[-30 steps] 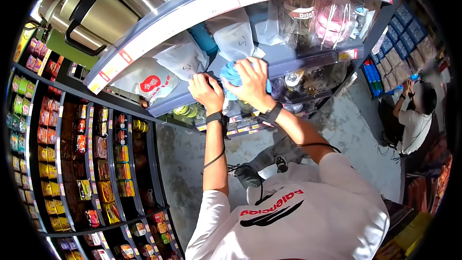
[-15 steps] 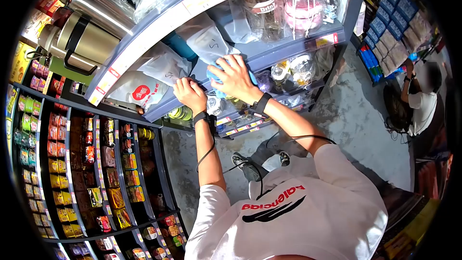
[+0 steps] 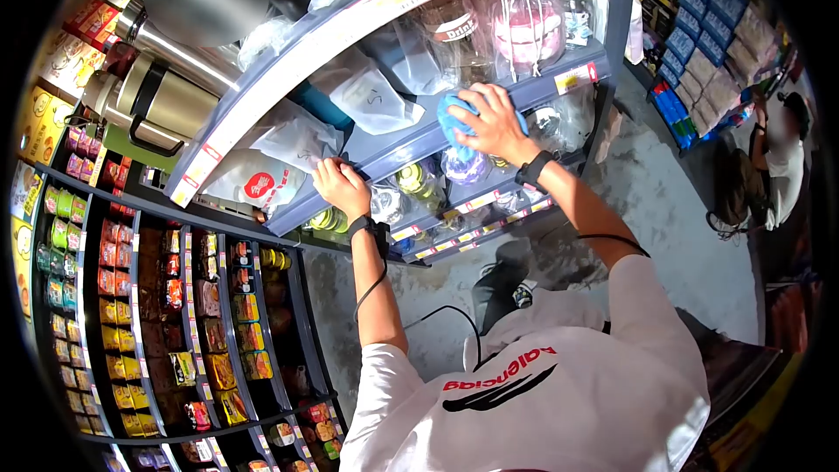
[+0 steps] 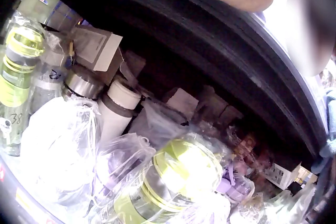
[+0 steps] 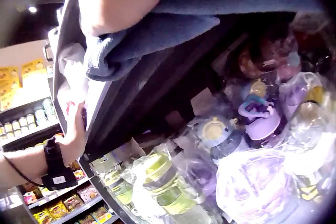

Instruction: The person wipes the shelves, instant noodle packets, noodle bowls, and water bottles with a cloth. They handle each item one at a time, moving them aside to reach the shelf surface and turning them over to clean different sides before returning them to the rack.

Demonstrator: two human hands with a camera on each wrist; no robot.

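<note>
In the head view my right hand (image 3: 495,125) holds a bunched blue cloth (image 3: 457,119) against the front edge of the shelf (image 3: 411,147). The cloth (image 5: 152,40) hangs over that edge in the right wrist view, with part of my hand above it. My left hand (image 3: 343,188) rests on the same edge further left, beside a white plastic-wrapped item (image 3: 297,135). Behind the hands stand a wrapped item marked with a pen (image 3: 371,100), a clear "Drink" bottle (image 3: 454,28) and a pink bagged container (image 3: 529,31).
On the shelf below are bagged bottles, among them a green-lidded bottle (image 4: 184,166) and a purple-lidded one (image 5: 260,124). Steel jugs (image 3: 166,105) stand at upper left. Snack racks (image 3: 175,323) fill the left side. Another person (image 3: 786,166) is at far right.
My right hand has moved right along the shelf edge with the blue cloth, away from my left hand. The left hand stays on the edge while the head view has shifted.
</note>
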